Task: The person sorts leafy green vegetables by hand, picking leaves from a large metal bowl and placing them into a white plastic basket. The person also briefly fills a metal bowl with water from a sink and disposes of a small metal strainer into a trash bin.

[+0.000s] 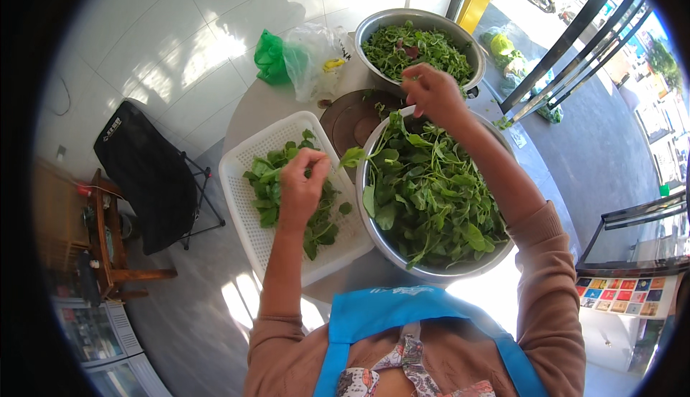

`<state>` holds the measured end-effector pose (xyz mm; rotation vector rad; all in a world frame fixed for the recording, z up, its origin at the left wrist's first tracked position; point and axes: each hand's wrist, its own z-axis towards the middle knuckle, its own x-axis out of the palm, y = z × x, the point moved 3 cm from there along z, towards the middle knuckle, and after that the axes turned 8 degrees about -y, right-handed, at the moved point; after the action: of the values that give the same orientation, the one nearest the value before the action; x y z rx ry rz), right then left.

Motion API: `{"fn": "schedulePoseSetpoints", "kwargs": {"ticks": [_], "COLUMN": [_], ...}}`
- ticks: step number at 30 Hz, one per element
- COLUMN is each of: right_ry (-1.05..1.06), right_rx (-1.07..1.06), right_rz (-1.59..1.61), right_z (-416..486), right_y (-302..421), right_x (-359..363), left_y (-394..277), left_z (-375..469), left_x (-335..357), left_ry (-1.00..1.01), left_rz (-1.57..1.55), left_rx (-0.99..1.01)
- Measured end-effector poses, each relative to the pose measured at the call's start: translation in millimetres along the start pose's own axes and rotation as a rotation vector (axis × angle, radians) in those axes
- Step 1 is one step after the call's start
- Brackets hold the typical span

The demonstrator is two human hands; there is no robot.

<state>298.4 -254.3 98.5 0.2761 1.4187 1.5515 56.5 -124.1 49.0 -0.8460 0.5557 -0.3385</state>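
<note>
My left hand [305,184] is above a white perforated plastic basket [245,235] that holds some leafy greens [264,181]. Its thumb and fingertips are pinched together; whether a stem sits between them is too small to tell. To the right stands a metal basin [372,235] heaped with leafy green stems [442,197]. My right hand [431,92] hovers over the far rim of this basin, fingers bent; I cannot tell if anything is in it. Just beyond, a metal pot [372,19] is filled with smaller cut greens [426,46].
All three containers stand on a round table [242,105] with a brown disc [345,111] at its middle. A green plastic bag [272,57] and a clear plastic bag [315,62] lie at the far left. A black folding chair [145,176] stands left of the table.
</note>
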Motion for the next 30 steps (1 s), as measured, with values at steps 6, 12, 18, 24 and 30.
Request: {"fn": "schedulePoseSetpoints", "kwargs": {"ticks": [6, 12, 18, 24, 30], "right_ry": [-0.14, 0.069, 0.358, 0.236, 0.19], "right_rx": [0.172, 0.135, -0.046, -0.216, -0.273], "right_rz": [-0.196, -0.445, -0.367, -0.29, -0.228], "right_z": [7, -29, -67, -75, -61], "right_y": [-35, -69, -57, -53, -48], "right_x": [-74, -47, 31, 64, 61], "left_y": [88, 81, 43, 17, 5], "left_z": [-22, -26, -13, 0, 11], "left_x": [-44, 8, 74, 79, 84], "left_ry": [0.138, 0.205, 0.134, 0.087, 0.044], "left_rz": [0.574, 0.298, -0.019, 0.264, 0.048], "left_rx": [-0.358, -0.237, -0.057, 0.32, 0.152]}}
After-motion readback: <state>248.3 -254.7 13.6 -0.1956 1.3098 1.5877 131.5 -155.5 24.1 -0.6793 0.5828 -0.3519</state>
